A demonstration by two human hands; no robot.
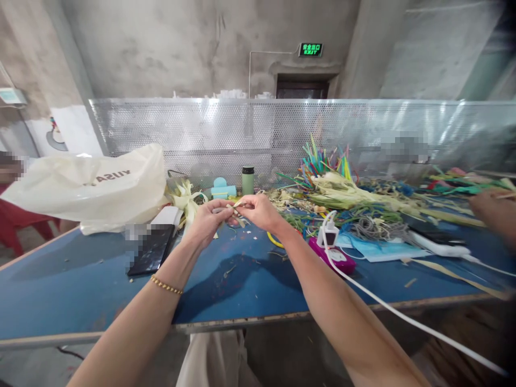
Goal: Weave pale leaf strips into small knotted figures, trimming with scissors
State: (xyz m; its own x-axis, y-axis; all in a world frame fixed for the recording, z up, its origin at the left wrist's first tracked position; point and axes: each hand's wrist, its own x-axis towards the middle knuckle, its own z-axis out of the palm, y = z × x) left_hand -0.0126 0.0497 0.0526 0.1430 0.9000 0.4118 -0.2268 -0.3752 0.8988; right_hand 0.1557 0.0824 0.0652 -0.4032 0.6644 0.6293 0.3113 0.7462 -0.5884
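Observation:
Above the blue table [72, 295], my left hand [209, 220] and my right hand [262, 213] meet at the fingertips. Both are closed in a pinch on a small pale strip [238, 205], which looks like dried corn husk. Its finer shape is too small to make out. A beaded gold bracelet [166, 285] circles my left wrist. Just behind my left hand lies a bunch of pale husks [185, 201]. A yellow loop [274, 239] shows beside my right wrist, partly hidden by it.
A white plastic bag [121, 188] and dark phone [151, 250] are at left. Behind stand a green bottle [248, 181] and perforated metal screen [193, 123]. Husks [342, 191], tangled cords [374, 223] and a purple power strip [344, 263] with a white cable [387, 301] lie right. Another person's hand [494, 209] is far right.

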